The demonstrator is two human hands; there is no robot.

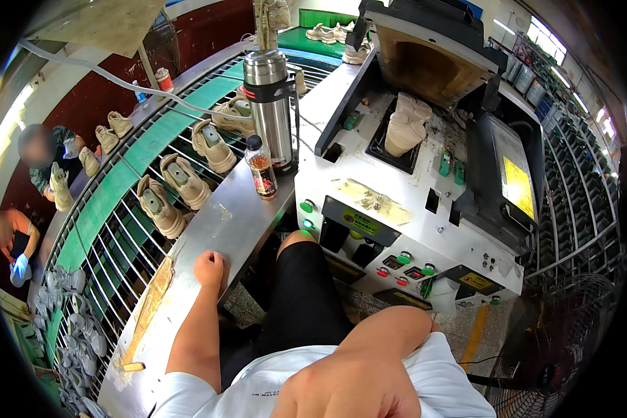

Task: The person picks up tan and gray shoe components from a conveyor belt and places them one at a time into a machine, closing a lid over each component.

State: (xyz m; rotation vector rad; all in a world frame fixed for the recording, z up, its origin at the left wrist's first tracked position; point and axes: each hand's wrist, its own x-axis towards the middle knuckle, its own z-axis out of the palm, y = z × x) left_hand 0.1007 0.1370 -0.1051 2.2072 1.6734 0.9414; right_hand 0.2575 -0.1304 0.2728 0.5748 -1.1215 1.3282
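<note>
My left hand [209, 269] rests as a closed fist on the metal ledge [219, 217], with nothing showing in it. My right hand [348, 386] is raised close in front of my chest; its fingers run out of the lower edge and are hidden. Ahead of the left hand stand a dark drink bottle [261, 169] and a tall steel thermos [269, 115]. Several beige shoes [185, 182] sit on the roller rack beside the ledge. Beige shoes [406, 127] also stand inside the white machine [390, 202], under its raised lid [428, 63].
A green belt [129, 177] runs along the rollers, with grey shoes [83, 334] heaped at the near left. Two people [49, 164] [14, 237] handle shoes across the line. A second, closed black cover [505, 171] sits on the machine's right. A fan [557, 355] stands at lower right.
</note>
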